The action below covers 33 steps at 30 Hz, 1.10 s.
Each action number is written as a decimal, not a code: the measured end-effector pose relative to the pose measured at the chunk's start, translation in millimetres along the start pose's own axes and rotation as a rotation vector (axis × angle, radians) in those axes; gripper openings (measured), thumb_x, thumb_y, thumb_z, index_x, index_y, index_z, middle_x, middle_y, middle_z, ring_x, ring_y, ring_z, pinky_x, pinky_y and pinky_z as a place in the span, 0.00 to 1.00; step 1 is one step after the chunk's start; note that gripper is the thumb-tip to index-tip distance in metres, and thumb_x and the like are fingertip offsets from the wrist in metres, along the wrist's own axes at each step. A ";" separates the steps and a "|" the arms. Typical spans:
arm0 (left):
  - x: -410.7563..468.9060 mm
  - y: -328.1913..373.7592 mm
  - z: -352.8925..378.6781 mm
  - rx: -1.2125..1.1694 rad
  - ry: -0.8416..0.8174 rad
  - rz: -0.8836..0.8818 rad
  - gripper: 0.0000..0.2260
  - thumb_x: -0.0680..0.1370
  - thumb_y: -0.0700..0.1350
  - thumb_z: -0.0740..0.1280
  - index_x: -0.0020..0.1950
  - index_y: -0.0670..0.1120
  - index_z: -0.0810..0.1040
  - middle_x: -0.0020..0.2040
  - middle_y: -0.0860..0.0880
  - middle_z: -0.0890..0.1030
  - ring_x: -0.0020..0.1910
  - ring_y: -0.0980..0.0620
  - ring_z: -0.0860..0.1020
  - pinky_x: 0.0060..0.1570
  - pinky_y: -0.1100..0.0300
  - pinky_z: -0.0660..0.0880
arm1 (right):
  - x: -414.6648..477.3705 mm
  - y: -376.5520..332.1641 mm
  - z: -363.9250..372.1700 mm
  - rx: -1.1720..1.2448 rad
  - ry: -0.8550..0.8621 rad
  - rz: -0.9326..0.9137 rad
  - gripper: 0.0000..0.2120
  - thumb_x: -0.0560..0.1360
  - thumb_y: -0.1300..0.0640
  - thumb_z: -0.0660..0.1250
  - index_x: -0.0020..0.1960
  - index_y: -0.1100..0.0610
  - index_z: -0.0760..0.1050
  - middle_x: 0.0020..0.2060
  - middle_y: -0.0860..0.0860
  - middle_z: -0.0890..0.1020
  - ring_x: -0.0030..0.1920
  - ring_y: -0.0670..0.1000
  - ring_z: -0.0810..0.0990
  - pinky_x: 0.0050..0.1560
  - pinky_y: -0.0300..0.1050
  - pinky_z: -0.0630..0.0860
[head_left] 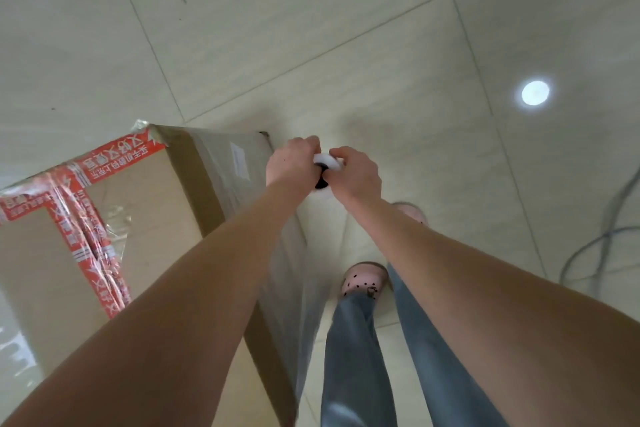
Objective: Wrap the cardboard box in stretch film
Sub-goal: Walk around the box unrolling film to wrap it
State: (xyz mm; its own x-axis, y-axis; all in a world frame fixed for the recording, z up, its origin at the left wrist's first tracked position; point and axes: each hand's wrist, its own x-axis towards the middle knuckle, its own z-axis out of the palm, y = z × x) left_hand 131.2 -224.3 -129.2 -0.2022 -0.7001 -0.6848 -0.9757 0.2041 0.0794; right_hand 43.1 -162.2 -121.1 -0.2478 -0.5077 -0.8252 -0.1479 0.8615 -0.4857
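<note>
Two hands, one film roll, one box

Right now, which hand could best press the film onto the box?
Probably the left hand: it grips the film roll on the side nearest the cardboard box; the right hand grips the far side.

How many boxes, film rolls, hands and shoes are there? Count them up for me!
Cardboard box: 1
Stretch film roll: 1
Hands: 2, left hand and right hand, both gripping the roll
Pink shoes: 2
Total: 6
</note>
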 end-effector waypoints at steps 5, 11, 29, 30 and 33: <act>10.7 -24.0 -5.8 -0.439 0.106 -0.319 0.06 0.72 0.46 0.66 0.44 0.44 0.73 0.40 0.45 0.79 0.39 0.43 0.79 0.38 0.54 0.77 | 12.8 -23.4 7.2 0.057 0.030 -0.036 0.19 0.72 0.55 0.67 0.62 0.53 0.71 0.53 0.50 0.77 0.51 0.52 0.77 0.47 0.41 0.69; 14.4 -42.6 -25.2 -0.483 0.015 -0.375 0.07 0.74 0.47 0.67 0.46 0.44 0.75 0.46 0.44 0.83 0.43 0.44 0.82 0.46 0.51 0.80 | 23.3 -54.4 19.9 -0.023 0.015 -0.076 0.13 0.75 0.60 0.64 0.59 0.55 0.73 0.45 0.48 0.72 0.44 0.51 0.72 0.44 0.41 0.69; 43.6 -30.7 -63.1 0.088 0.006 0.071 0.10 0.75 0.40 0.63 0.56 0.43 0.73 0.53 0.44 0.75 0.51 0.41 0.76 0.38 0.54 0.69 | 40.6 -75.8 15.1 -0.124 -0.029 -0.041 0.08 0.76 0.56 0.63 0.55 0.52 0.77 0.47 0.49 0.80 0.42 0.49 0.73 0.33 0.39 0.65; 47.7 -34.7 -68.3 0.062 0.001 0.045 0.10 0.75 0.40 0.63 0.56 0.43 0.73 0.53 0.43 0.75 0.51 0.40 0.77 0.39 0.55 0.69 | 43.9 -80.6 15.0 -0.113 -0.036 -0.029 0.11 0.76 0.54 0.65 0.58 0.51 0.76 0.50 0.49 0.80 0.45 0.50 0.75 0.36 0.38 0.66; 60.7 -52.8 -80.5 -0.111 0.012 -0.110 0.09 0.74 0.40 0.64 0.53 0.44 0.74 0.51 0.43 0.77 0.49 0.40 0.77 0.39 0.55 0.70 | 53.7 -94.5 15.2 -0.010 0.001 0.004 0.20 0.73 0.47 0.68 0.63 0.51 0.73 0.57 0.50 0.79 0.51 0.50 0.77 0.46 0.39 0.66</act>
State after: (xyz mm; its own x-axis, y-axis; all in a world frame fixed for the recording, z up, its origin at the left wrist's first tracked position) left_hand 163.7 -332.7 -116.7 -0.0940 -0.7226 -0.6848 -0.9952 0.0494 0.0844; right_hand 58.3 -271.0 -123.9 -0.2491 -0.5044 -0.8268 -0.1568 0.8634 -0.4795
